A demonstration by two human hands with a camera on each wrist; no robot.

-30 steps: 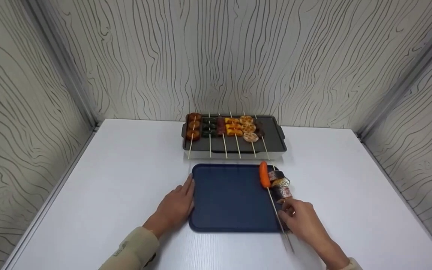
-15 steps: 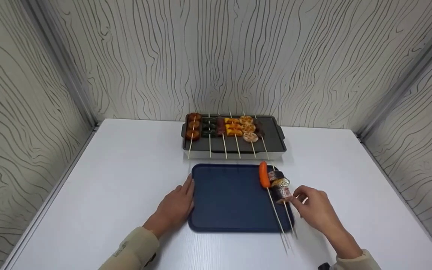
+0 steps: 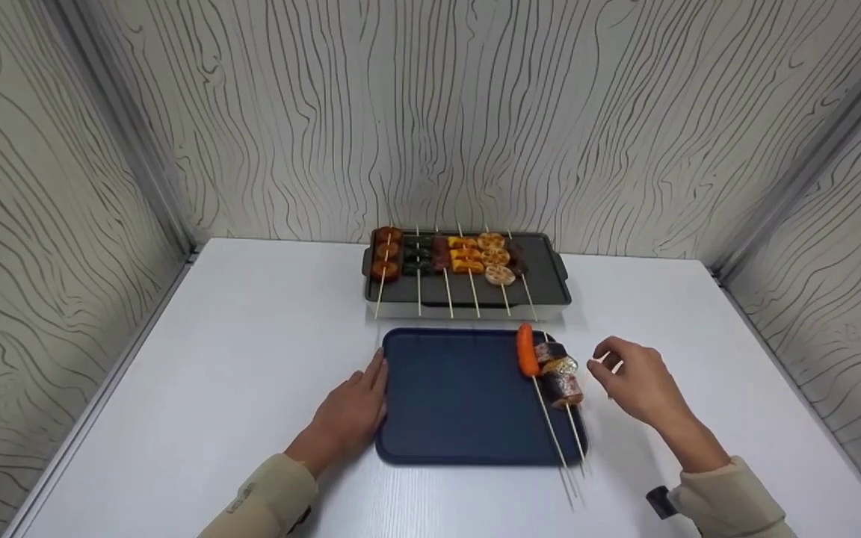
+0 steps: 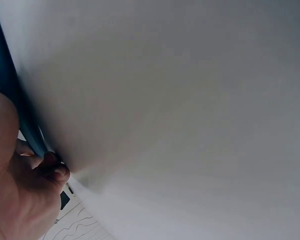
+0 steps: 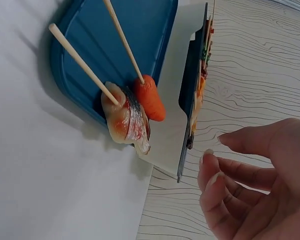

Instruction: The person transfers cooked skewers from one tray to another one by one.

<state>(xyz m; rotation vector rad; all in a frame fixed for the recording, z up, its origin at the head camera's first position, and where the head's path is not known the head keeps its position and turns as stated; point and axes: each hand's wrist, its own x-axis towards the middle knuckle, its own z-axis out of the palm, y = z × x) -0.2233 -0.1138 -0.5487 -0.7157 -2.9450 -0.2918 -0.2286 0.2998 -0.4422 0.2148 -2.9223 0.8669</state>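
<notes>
My left hand (image 3: 348,411) lies along the left edge of the dark blue tray (image 3: 460,403), its fingers stretched against the rim. In the left wrist view the thumb and fingertips meet the tray's side (image 4: 5,75). Just right of the tray, my right hand (image 3: 641,381) hovers with loosely bent fingers and nothing in them. Near it, along the tray's right side, lies a skewer of fish-like chunks (image 3: 562,387) with dark silvery skin. Beside that on the left is an orange-red sausage skewer (image 3: 526,351). Both sticks stick out past the tray's front edge.
Behind the tray stands a dark grill plate (image 3: 550,284) on a light base. It bears several skewers in a row, among them lotus root slices (image 3: 495,258) and yellow pieces (image 3: 466,254). Patterned panels (image 3: 430,112) enclose the white table (image 3: 251,321).
My right hand has let go of the fish-chunk skewer and moved up and right, away from the tray. The left hand and the sausage skewer have stayed in place.
</notes>
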